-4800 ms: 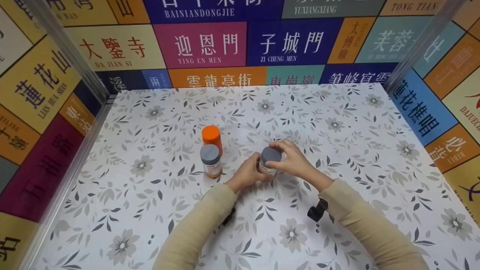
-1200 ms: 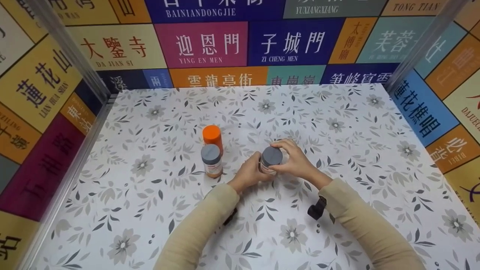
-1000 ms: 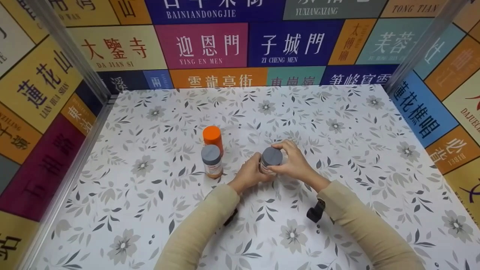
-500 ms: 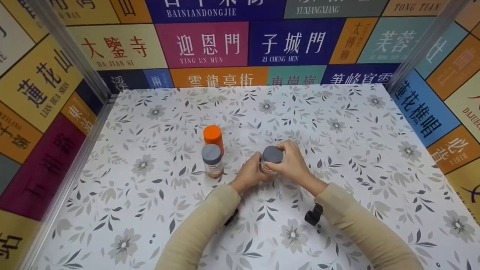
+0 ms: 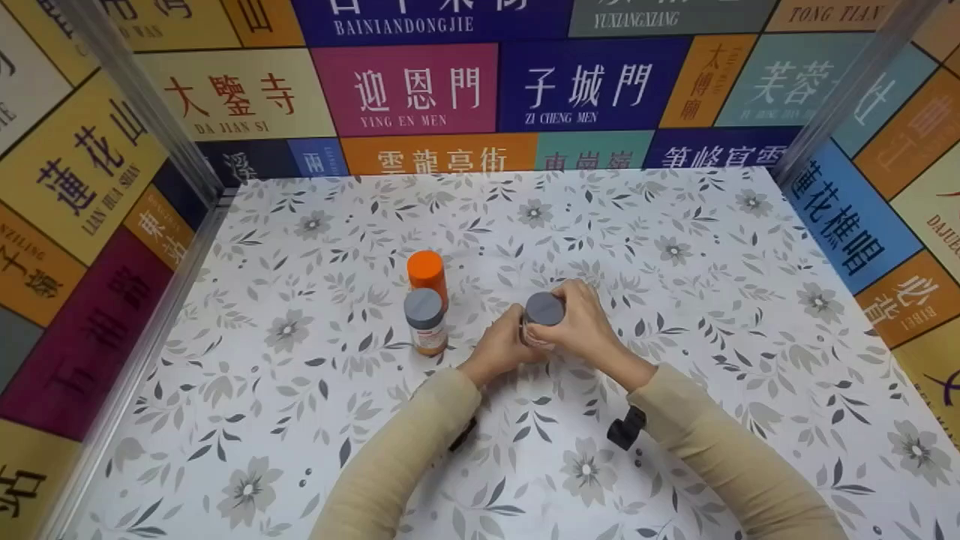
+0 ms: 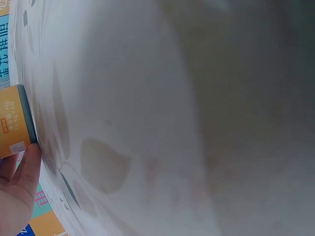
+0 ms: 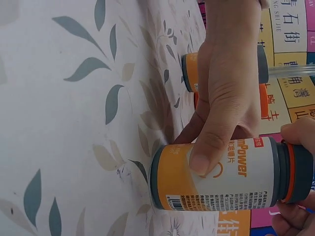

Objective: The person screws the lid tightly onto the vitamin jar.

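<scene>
A supplement bottle [image 7: 251,172] with a white and orange label stands upright on the table, its dark grey cap [image 5: 545,308] uppermost. Around its body the left hand [image 5: 495,346] has a grip, thumb across the label in the right wrist view. The right hand [image 5: 591,324] holds the cap between thumb and fingers. An orange ring [image 7: 291,172] shows below the cap's top; whether the cap is loose, I cannot tell. At the edge of the left wrist view, fingers [image 6: 29,169] touch the bottle's orange lower part [image 6: 11,120].
To the left stands a similar grey-capped bottle [image 5: 426,324], with an orange bottle [image 5: 426,268] just behind it. A white floral cloth covers the table [image 5: 570,420]. Printed panels [image 5: 405,90] enclose its back and sides.
My right hand's fingers have slid round the cap, closing in on it, and its wrist has swung slightly left. The left hand and the bottle stay in place.
</scene>
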`<action>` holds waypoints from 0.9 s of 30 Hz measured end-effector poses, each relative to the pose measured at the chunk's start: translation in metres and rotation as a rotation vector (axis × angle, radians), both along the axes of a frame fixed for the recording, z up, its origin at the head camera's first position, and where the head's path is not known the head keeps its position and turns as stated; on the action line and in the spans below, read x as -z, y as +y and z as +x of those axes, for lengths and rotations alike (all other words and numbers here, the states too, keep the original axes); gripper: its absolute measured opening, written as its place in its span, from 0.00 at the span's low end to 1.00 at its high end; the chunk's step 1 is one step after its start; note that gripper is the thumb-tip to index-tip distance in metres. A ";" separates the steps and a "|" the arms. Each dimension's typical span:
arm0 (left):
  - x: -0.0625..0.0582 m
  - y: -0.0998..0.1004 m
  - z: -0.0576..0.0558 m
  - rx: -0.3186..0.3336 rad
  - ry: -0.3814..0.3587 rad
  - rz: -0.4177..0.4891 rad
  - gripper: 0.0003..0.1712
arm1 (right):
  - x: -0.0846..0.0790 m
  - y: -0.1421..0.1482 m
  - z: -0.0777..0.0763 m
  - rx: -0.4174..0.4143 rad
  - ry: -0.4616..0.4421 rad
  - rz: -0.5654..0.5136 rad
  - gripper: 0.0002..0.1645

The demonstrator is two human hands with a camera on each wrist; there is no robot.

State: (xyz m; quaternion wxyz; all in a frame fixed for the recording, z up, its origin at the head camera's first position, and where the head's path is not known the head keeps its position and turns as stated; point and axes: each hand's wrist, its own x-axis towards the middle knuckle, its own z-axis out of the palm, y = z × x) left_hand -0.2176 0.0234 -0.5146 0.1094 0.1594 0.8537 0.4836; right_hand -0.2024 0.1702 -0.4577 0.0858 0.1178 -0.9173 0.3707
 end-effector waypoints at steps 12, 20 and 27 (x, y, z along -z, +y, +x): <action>-0.001 0.000 0.001 0.004 -0.005 -0.001 0.31 | -0.002 -0.004 0.000 0.092 -0.075 0.013 0.31; 0.000 0.001 0.003 0.003 -0.009 -0.007 0.31 | 0.005 0.011 -0.003 -0.134 -0.260 -0.206 0.44; -0.002 0.001 0.003 -0.004 -0.010 -0.008 0.31 | 0.008 0.032 -0.009 -0.402 -0.368 -0.445 0.40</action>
